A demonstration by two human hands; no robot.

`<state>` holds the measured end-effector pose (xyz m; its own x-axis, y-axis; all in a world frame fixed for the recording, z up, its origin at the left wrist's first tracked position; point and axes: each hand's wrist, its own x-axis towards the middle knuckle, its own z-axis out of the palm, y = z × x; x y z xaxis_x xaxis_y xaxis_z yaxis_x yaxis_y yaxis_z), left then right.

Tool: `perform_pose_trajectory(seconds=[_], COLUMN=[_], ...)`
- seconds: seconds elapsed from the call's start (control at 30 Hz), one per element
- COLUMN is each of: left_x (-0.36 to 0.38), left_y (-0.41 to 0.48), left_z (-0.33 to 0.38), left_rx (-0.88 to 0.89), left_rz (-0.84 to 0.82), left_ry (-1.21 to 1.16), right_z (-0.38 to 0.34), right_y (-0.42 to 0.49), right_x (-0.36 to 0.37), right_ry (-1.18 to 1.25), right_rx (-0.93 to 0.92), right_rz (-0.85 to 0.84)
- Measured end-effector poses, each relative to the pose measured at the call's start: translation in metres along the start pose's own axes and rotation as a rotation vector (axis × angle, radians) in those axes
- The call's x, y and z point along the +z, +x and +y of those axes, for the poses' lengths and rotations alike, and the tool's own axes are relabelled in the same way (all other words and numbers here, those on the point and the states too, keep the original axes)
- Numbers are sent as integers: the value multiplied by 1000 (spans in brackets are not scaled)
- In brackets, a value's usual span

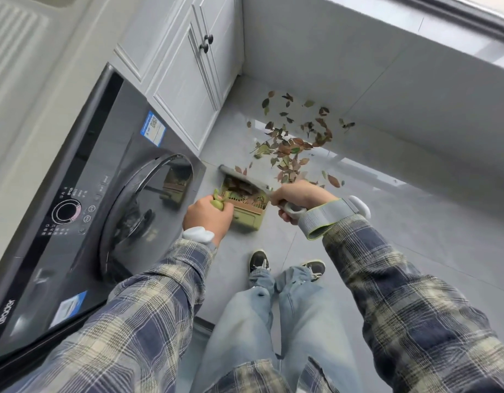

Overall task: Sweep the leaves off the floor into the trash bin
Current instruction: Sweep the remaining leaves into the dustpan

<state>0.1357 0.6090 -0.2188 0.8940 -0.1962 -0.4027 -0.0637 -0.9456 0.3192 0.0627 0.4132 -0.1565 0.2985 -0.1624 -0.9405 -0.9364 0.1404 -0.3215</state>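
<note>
The left hand (208,217) is curled round a green plastic grip (218,204), its fingers hidden under the knuckles. The right hand (299,197) is wrapped round a grey looped handle (292,209), of which only a short stretch shows below the palm. How that handle joins the grey bar-shaped broom head (245,177) is hidden behind the hand.

Between the hands sits a boxy olive-green dustpan (249,219) with a row of comb teeth. Its front is covered by the broom head lying across its mouth at 11 o'clock. Inside it lies a small heap of brown and green leaf scraps (240,187), too tangled to tell apart.

The loose leaves (290,148), dry, flat and pointed, red-brown and dull green, spread over the glossy grey tiled floor (387,222) at 12 o'clock from the hands, thickest just beyond the broom head and thinner toward the wall.

At 9 o'clock stands a dark, smooth-fronted washing machine (103,194) with a round door, cut off at the frame edge. Panelled white cabinet doors (182,80) are at 11 o'clock.
</note>
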Motion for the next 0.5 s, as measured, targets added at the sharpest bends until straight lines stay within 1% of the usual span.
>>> perform_pose_trajectory(seconds=[0.03, 0.17, 0.5], left_x=[1, 3, 3], left_y=[-1, -2, -4], left_z=[-2, 5, 5], left_rx=[-5, -5, -12], left_rz=[-12, -9, 8], left_ry=[1, -16, -11], right_z=[1, -9, -16], right_y=[-4, -15, -17], right_x=[-2, -21, -26], right_ry=[37, 100, 172], right_rx=[17, 16, -89], right_rz=[-25, -24, 96])
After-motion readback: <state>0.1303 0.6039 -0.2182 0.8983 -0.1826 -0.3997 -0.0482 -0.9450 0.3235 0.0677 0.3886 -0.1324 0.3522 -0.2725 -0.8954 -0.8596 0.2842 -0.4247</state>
